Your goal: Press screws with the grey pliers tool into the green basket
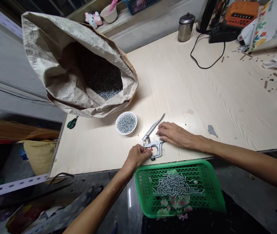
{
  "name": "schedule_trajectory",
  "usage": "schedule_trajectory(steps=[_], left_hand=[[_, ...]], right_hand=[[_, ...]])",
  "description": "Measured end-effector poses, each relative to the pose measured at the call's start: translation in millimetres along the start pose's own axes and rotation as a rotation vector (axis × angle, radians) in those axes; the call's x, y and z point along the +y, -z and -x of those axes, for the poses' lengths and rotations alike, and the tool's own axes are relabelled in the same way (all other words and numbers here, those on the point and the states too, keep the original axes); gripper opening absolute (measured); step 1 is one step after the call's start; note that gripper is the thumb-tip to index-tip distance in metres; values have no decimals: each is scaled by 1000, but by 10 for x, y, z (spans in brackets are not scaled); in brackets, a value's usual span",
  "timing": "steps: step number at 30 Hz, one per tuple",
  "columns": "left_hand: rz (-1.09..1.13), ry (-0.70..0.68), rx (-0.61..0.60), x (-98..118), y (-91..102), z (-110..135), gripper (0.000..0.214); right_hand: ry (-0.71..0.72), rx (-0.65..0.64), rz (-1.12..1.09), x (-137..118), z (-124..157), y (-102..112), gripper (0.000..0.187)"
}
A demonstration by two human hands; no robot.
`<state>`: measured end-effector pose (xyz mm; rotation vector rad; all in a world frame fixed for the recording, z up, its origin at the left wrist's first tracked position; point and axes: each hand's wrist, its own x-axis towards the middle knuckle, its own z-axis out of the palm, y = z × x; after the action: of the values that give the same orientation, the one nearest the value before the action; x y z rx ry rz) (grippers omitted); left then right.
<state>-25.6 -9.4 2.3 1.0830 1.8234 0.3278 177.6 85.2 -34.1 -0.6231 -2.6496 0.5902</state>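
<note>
Head view, I've got the left hand (138, 156) pinching a small piece (150, 149) at the head of the snap pliers (157, 145), right hand (174, 135) spread flat on their handle, pliers lying near the tabletop's (201, 97) front edge, white bowl (117, 121) of screws just beyond, green basket (172, 163) below.

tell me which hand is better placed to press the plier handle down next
Right, probably: the right hand lies open beside the raised handle of the pliers, fingertips almost on it, while the left hand is pinched shut at the pliers' head and looks occupied.
</note>
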Motion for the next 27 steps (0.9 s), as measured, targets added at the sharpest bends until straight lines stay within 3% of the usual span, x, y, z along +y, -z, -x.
schedule_trajectory(steps=[2, 5, 7, 12, 16, 19, 22, 27], left_hand=[[-60, -22, -50, 33, 1, 23, 39], [-118, -36, -43, 66, 2, 47, 37], [-145, -29, -8, 65, -10, 56, 36], [-100, 19, 92, -3, -86, 81, 33], [-96, 5, 82, 0, -121, 118, 37], [-105, -5, 56, 34, -118, 137, 37], [-59, 6, 100, 29, -121, 130, 34], [-13, 66, 80, -34, -156, 141, 32]], right_hand=[[-31, 51, 154, 58, -131, 44, 23], [-34, -4, 310, 157, -382, 16, 20], [13, -53, 323, 214, -541, -38, 17], [-13, -21, 249, 254, -705, -117, 17], [0, -102, 144, 247, -591, 16, 23], [165, -163, 37, 234, -385, 167, 53], [148, -131, -3, 180, -111, 200, 44], [109, -86, -91, 104, 207, 45, 39]])
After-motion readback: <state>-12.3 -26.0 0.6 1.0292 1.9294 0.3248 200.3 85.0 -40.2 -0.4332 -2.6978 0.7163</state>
